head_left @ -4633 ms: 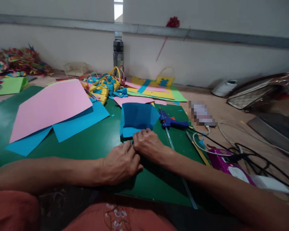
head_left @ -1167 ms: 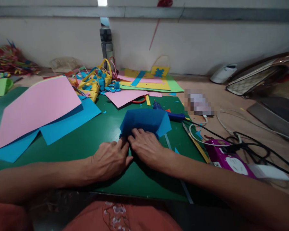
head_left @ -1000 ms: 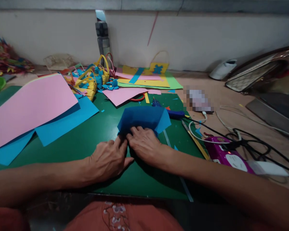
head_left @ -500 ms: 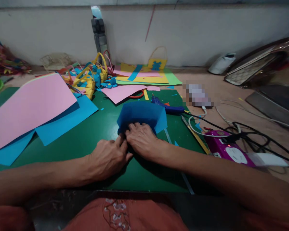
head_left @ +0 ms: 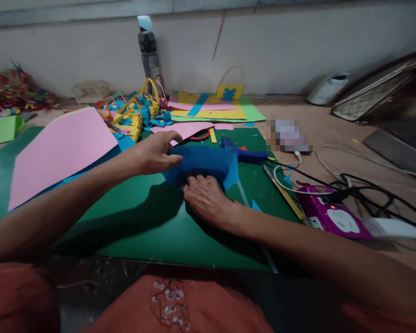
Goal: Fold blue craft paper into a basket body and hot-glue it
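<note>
A sheet of blue paper (head_left: 208, 157) stands bent up in the middle of the green board (head_left: 135, 236), its upper part raised and its right side flared. My right hand (head_left: 208, 201) presses down at its near lower edge; the fingertips are partly hidden in the fold. At the paper's upper left corner is my left hand (head_left: 162, 152), thumb and fingers apart and holding nothing. Whether its fingertips touch the paper I cannot tell. Just beyond the paper's right side lies a blue glue gun (head_left: 249, 156).
Pink paper (head_left: 65, 152) lies over blue sheets at the left. Small yellow paper baskets (head_left: 133, 118) and scraps stand behind. Red-handled scissors (head_left: 201, 135) lie partly under pink paper. At the right are a ruler (head_left: 284, 194), a purple power strip (head_left: 333, 215), cables and a phone (head_left: 291, 135).
My left hand has come off the paper's lower left edge and moved up to its upper left corner, fingers opening. My right hand stays on the paper. The view has shifted slightly.
</note>
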Tool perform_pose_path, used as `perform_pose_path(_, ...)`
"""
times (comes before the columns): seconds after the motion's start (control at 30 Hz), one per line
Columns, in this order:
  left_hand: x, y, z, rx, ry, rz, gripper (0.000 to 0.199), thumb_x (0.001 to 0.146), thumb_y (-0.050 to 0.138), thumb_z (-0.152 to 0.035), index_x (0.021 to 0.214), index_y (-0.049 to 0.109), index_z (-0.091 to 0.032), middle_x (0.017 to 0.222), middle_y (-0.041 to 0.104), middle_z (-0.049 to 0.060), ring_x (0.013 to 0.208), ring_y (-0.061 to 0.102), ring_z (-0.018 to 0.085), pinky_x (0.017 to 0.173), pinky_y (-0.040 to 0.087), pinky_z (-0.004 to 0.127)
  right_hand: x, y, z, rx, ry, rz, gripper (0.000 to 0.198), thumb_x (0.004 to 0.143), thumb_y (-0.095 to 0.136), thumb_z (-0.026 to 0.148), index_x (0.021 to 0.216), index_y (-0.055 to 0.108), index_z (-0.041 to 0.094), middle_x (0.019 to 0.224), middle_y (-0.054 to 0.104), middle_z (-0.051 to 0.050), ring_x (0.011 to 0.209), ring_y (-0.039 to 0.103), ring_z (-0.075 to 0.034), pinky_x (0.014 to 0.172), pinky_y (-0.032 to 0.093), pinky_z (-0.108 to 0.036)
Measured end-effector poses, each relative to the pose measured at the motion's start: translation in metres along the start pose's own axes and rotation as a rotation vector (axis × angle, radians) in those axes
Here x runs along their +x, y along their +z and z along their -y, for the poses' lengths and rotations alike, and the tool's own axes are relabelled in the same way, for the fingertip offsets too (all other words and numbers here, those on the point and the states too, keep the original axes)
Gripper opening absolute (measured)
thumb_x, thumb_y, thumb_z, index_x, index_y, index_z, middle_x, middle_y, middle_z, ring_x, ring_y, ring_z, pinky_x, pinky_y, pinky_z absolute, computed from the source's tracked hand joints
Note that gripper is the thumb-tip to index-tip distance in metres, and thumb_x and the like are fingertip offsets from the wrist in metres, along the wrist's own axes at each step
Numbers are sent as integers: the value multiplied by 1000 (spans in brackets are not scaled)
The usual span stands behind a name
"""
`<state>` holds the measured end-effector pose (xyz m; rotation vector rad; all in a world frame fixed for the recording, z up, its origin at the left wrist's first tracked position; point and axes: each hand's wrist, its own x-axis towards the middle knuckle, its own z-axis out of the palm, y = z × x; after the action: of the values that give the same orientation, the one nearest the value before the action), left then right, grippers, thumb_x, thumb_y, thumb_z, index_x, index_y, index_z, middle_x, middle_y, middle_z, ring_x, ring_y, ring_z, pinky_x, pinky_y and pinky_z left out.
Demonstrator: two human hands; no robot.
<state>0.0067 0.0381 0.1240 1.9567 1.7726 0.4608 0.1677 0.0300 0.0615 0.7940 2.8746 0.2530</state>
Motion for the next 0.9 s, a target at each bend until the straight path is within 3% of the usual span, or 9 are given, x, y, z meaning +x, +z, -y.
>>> perform_pose_path(0.1, -2, 2, 5, -76, -3, 45, 49, 66, 47, -11, 114, 52, -9, 55, 45, -5, 44, 34, 7, 42, 26, 20, 3, -1, -1, 38, -19, 37, 25, 86, 40, 9, 92, 63, 14, 94, 65, -13, 84, 59, -21, 57, 34, -30)
perform_pose_path(0.3, -10, 5, 8, -150, 67, -34, 48, 62, 44, -11, 109, 58, -10, 50, 39, -7, 41, 31, 7, 40, 24, 19, 11, -3, -4, 58, -25, 68, 28, 84, 41, 6, 71, 64, 14, 70, 67, -10, 72, 61, -20, 50, 29, -28)
perform_pose_path(0.53, -9, 8, 5, -262, 39, -19, 44, 63, 42, -9, 105, 58, -9, 47, 37, -7, 39, 31, 6, 36, 21, 16, 15, -11, -1, 49, -41, 94, 25, 83, 44, 5, 75, 66, 13, 76, 69, -9, 72, 63, -20, 48, 28, -28)
perform_pose_path(0.73, -8, 9, -2, -181, 105, -86, 40, 62, 43, -5, 98, 61, -9, 45, 31, -8, 38, 27, 5, 35, 17, 16, 14, -9, 1, 31, -36, 99, 25, 81, 43, 2, 78, 66, 12, 77, 68, -11, 75, 62, -21, 51, 31, -28)
perform_pose_path(0.9, -6, 9, 0, -202, 132, -54, 37, 64, 43, -6, 96, 60, -9, 45, 34, -8, 39, 28, 5, 35, 18, 16, 12, -8, 0, 17, -51, 86, 25, 81, 42, 2, 84, 66, 11, 84, 67, -13, 80, 60, -22, 54, 34, -29)
